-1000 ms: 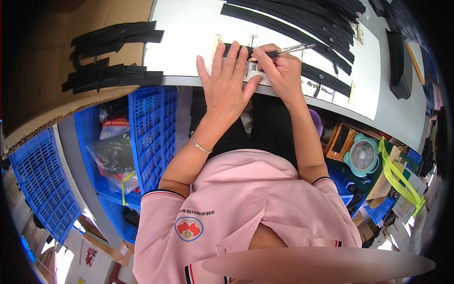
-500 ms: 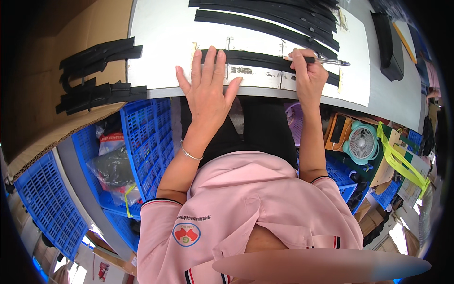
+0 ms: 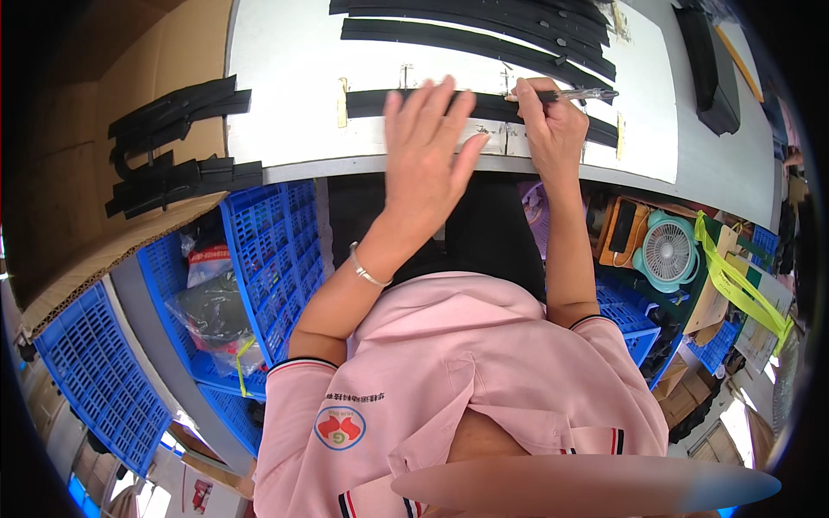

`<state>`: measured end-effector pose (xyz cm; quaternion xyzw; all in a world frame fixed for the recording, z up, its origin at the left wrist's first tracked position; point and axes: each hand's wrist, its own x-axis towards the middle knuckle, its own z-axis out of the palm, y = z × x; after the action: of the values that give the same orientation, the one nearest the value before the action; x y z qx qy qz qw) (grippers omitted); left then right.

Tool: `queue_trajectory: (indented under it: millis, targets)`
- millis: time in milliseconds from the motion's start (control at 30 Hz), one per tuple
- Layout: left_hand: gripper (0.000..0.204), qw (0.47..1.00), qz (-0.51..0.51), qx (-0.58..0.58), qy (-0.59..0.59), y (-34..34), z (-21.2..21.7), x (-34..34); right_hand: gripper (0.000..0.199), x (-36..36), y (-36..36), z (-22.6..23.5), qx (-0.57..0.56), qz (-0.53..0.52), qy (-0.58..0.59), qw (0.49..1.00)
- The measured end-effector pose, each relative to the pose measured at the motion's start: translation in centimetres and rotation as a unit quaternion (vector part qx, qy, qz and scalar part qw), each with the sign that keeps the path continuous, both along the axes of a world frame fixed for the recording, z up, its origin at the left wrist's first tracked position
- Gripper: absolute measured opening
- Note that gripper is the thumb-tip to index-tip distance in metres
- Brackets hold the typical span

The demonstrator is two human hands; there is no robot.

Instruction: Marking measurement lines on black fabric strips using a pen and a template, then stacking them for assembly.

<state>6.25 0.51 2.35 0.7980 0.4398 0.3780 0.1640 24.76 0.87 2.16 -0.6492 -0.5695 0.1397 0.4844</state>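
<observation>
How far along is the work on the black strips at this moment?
Done, apparently: several black strips lie in a row farther up the white table. In hand: the left hand lies flat on one strip while the right hand holds a pen to it. Left, perhaps: black pieces on cardboard.

White counter (image 3: 285,78): black rubber strip (image 3: 371,104) near edge under hands, more long black strips (image 3: 484,43) far side, dark case (image 3: 708,69) far right.

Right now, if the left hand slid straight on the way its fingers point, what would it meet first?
The left hand already lies over the nearest black strip. Straight ahead is bare white sheet, then probably the next long black strip.
</observation>
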Motion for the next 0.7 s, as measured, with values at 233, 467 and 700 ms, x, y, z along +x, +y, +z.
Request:
queue_trajectory:
  millis: [233, 467, 700]
  targets:
    - [0.014, 0.999, 0.009, 0.014, -0.043, 1.5, -1.4, 3.0, 0.017, 0.1, -0.2, -0.4, 0.01, 0.008, 0.017, 1.0]
    - [0.012, 0.998, 0.002, 0.03, -0.058, 1.7, -1.8, 3.3, 0.017, 0.7, -0.7, -0.2, -0.027, 0.052, 0.106, 0.993]
    - [0.013, 0.999, 0.018, 0.02, -0.035, 1.7, -1.5, 3.4, 0.017, 1.1, -0.6, -0.8, 0.0, 0.069, 0.054, 0.996]
